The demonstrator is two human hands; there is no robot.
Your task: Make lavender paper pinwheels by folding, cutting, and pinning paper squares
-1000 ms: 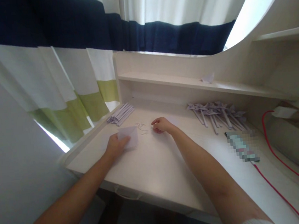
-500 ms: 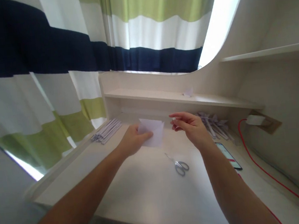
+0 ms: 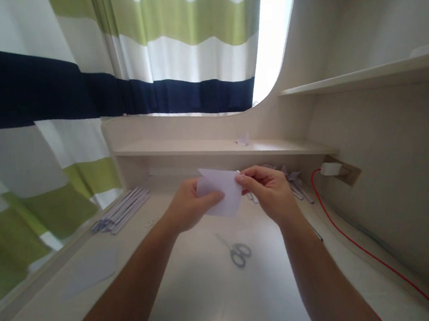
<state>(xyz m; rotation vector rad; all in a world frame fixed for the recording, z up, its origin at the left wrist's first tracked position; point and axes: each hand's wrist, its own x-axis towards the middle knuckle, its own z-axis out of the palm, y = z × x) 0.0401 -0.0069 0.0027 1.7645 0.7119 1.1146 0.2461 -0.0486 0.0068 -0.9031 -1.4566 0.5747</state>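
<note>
A small piece of pale paper (image 3: 223, 192) is held up above the desk, with a loose upper edge. My left hand (image 3: 188, 204) grips its left side, thumb across the front. At the upper right corner, my right hand (image 3: 267, 188) pinches the paper between thumb and fingers; a tiny white bit shows at the fingertips, too small to name. Below the hands, scissors (image 3: 237, 254) with grey handles lie on the desk, blades pointing up and left.
Rolled paper sticks (image 3: 122, 211) lie in a bundle at the left. More paper sticks (image 3: 297, 185) are behind my right hand. A pale sheet (image 3: 91, 270) rests on the desk's left. A red cable (image 3: 361, 242) runs from a white plug (image 3: 331, 168). A folded paper piece (image 3: 243, 139) sits on the shelf (image 3: 182, 147).
My right hand has moved left to the paper and now pinches its upper right corner. The camera view has turned right, so the desk things appear further left.
</note>
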